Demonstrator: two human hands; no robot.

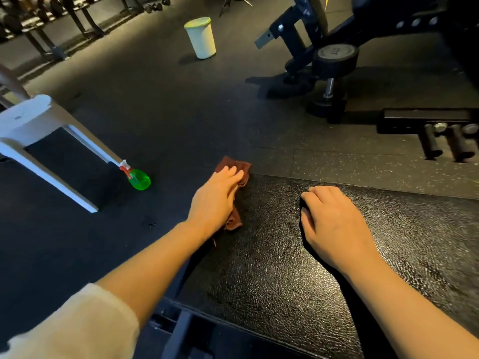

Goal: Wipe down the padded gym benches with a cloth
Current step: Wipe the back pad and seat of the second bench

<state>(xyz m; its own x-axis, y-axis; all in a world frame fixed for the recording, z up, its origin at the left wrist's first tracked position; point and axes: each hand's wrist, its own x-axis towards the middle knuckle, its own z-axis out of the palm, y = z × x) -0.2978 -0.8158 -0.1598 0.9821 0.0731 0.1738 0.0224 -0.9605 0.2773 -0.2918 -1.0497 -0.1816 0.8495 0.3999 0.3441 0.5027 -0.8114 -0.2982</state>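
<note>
A black padded bench (pixel 272 268) with a grained surface fills the lower right of the head view. A brown cloth (pixel 239 165) lies at the bench's far left corner, partly hanging past the edge. My left hand (pixel 216 200) presses flat on the cloth with straight fingers, covering most of it. My right hand (pixel 334 224) rests on the pad to the right, its fingers curled under and holding nothing.
A green spray bottle (pixel 138 177) lies on the dark rubber floor left of the bench, beside a white stool (pixel 39 125). A white bucket (pixel 201 37) stands farther back. Dumbbells (pixel 334 73) and machine frames crowd the right; weight racks line the far left.
</note>
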